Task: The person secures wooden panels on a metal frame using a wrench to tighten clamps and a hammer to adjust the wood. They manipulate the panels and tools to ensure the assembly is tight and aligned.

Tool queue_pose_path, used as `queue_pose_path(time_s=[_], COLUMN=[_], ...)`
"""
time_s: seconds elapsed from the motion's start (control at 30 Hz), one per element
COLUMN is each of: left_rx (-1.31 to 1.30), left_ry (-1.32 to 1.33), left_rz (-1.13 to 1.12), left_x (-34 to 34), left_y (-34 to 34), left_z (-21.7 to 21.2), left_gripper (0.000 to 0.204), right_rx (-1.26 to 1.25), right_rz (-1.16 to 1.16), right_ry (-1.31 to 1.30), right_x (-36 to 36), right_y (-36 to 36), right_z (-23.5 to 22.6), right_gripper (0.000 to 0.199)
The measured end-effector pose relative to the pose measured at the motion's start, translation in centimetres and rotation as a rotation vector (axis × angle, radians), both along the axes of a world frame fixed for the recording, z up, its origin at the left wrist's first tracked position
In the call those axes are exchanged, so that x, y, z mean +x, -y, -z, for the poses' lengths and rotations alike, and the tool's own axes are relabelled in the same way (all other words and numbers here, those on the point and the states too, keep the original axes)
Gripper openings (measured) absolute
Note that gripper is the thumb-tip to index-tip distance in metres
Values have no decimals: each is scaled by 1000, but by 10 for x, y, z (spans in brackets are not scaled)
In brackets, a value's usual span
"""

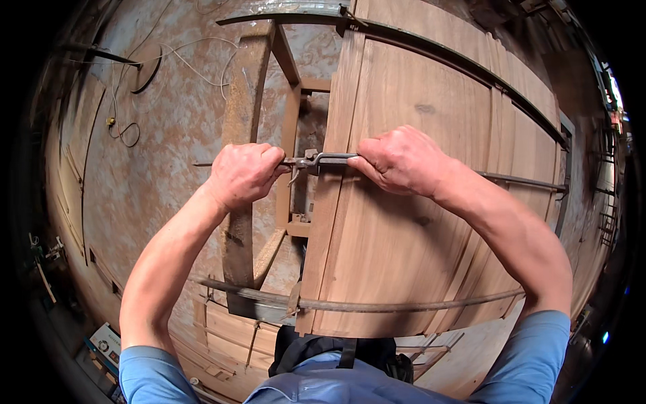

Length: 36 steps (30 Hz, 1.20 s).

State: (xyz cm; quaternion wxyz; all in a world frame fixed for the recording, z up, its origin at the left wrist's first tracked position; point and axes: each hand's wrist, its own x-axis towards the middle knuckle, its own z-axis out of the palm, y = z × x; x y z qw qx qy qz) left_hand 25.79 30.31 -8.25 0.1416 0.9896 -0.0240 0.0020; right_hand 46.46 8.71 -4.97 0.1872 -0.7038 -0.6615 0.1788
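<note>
A wide panelled wooden door (397, 256) lies in front of me, with a metal bar clamp (311, 160) across its middle. My left hand (245, 174) is closed round the clamp's thin rod, just off the door's left edge. Over the door's left part, my right hand (404, 161) is closed on a bent grey metal piece of the clamp, fingers wrapped round it. Between my hands the clamp's jaw is against the door's edge. Farther right, beyond my right hand, its bar reaches toward the door's right edge.
A second bar clamp (410, 307) crosses the near end of the door, and a third dark clamp (464, 71) crosses the far part. Under the left side stands a wooden support frame (242, 114). Loose cables (175, 54) trail over the stained floor (161, 168).
</note>
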Motion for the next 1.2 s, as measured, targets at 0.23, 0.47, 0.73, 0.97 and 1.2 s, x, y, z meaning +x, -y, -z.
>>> queue_pose_path(time_s=[0.23, 0.47, 0.73, 0.97, 1.2], left_rx=[71, 66, 68, 15, -2], left_ry=[-44, -157, -199, -59, -33], left_rz=[92, 165, 122, 42, -9], left_x=[15, 19, 20, -13, -32], left_y=[-9, -16, -4, -11, -15], left_z=[-3, -3, -13, 8, 2], left_gripper=[17, 11, 12, 14, 13], right_rx=[-199, -154, -376, -230, -130], right_rz=[-597, -14, 523, 571, 552], right_ry=[157, 59, 220, 266, 249], right_x=[10, 7, -24, 1, -1], right_y=[-29, 18, 177, 201, 186], right_z=[-17, -30, -41, -17, -11], right_gripper=[45, 38, 24, 15, 13])
